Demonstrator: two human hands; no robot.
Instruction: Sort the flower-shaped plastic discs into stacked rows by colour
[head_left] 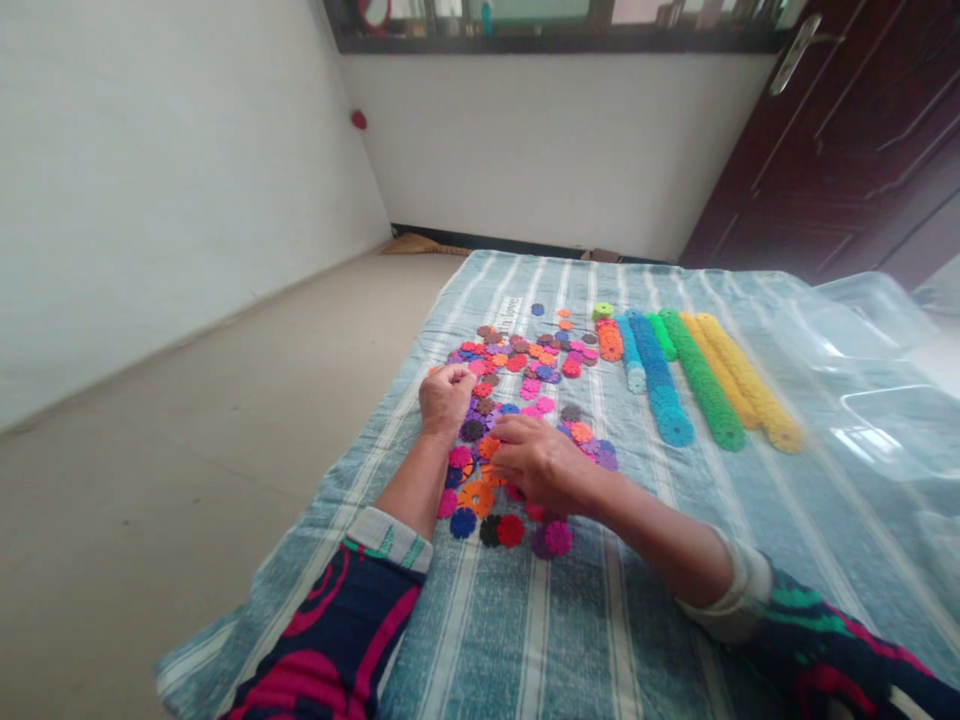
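My left hand (447,402) is closed, its fingers curled at the left edge of a spread of flower-shaped plastic discs (516,362). Whatever those fingers hold, if anything, is hidden. Over the near part of the spread, my right hand (544,465) reaches leftward with thumb and fingers apart. An orange disc (490,447) shows beside its fingertips. The loose discs are mixed pink, red, orange, purple, blue, brown and black. Near me lie a blue disc (463,523), a red disc (511,531) and a magenta disc (558,537).
Right of the loose discs lie overlapping rows sorted by colour: red-orange (610,342), blue (654,378), green (703,385) and yellow (750,385). Clear plastic containers (900,425) stand on the right of the striped cloth (495,620). Beyond are a wall and a dark red door (817,150).
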